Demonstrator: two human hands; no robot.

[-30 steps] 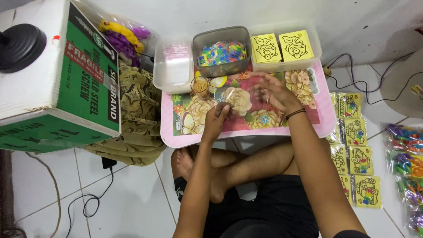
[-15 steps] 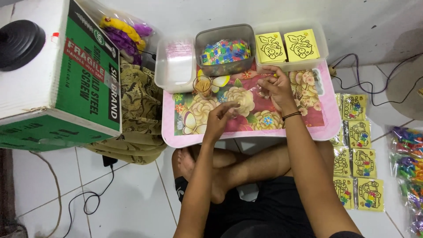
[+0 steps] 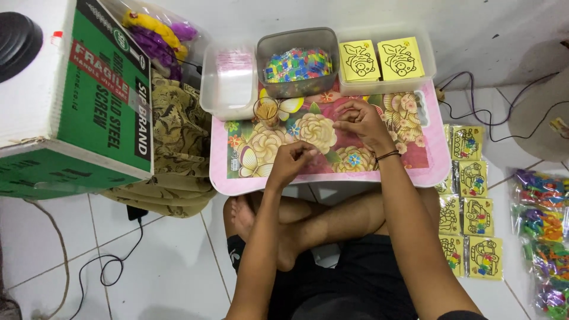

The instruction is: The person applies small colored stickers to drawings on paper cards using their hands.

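I sit cross-legged at a pink floral tray table (image 3: 415, 169). My left hand (image 3: 293, 157) hovers over its front middle with fingertips pinched together; nothing shows between them. My right hand (image 3: 361, 121) rests further back and to the right, fingers curled inward, a dark band on its wrist. At the table's back stand a clear tub of pink-white sheets (image 3: 231, 80), a grey tub of small colourful pieces (image 3: 296, 62) and a clear tub with two yellow picture cards (image 3: 382, 59). A small round tan bundle (image 3: 269, 111) lies in front of the tubs.
A big green and white cardboard box (image 3: 89, 106) stands at the left, with patterned cloth (image 3: 178, 142) beside it. Yellow picture packets (image 3: 474, 207) lie on the floor at the right, bags of colourful toys (image 3: 542, 237) beyond them. Cables (image 3: 492, 118) run behind.
Both hands were together over the table's middle on something clear. They have parted: the right reached back towards the tubs, the left drew towards the front edge.
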